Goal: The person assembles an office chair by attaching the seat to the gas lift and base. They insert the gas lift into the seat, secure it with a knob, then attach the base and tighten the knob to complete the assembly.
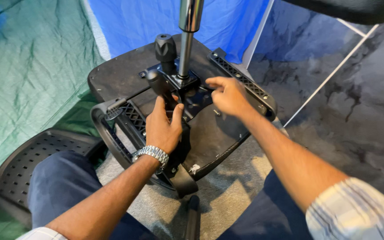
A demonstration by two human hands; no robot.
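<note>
An upturned office chair seat (116, 75) lies on the floor with its black underside facing up. A black metal mechanism plate (187, 86) sits at its middle, with a chrome gas cylinder (187, 40) rising from it and a black knob (165, 48) beside it. My left hand (163, 126), with a metal watch on the wrist, grips the near side of the plate next to a black lever (156, 82). My right hand (227, 95) pinches something small at the plate's right edge; what it is cannot be made out. A loose screw (217, 113) lies on the seat.
A black armrest loop (112, 138) is fixed on the seat's left and a slotted bracket (241, 80) on its right. A perforated black backrest (27, 164) lies at lower left. Green and blue tarps cover the floor; a grey marbled sheet lies to the right. My knees frame the bottom.
</note>
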